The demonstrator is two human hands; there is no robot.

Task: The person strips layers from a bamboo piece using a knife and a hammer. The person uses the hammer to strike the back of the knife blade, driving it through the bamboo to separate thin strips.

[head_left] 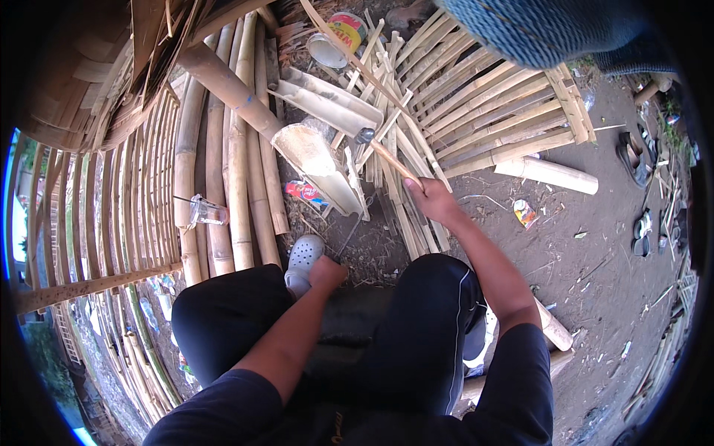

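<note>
My right hand (433, 200) is closed around the wooden handle of a hammer (392, 159). The dark hammer head is beside the rim of a split bamboo half. Near the grey clog on my foot, my left hand (327, 274) grips a thin dark tool (351, 236), slim as a rod or a blade seen edge-on; its kind I cannot make out. Its far tip reaches the lower end of a thick bamboo pole (242, 102), whose near part is cut open into a pale trough. Another bamboo half (327, 100) lies beyond the pole, hollow side up.
Long bamboo poles (238, 171) lie at the left, beside a slatted bamboo panel (111, 215) and a plastic cup (208, 212). Split strips (416, 215) and another slatted panel (491, 104) are ahead. A short bamboo piece (554, 174) and sandals (636, 160) lie right.
</note>
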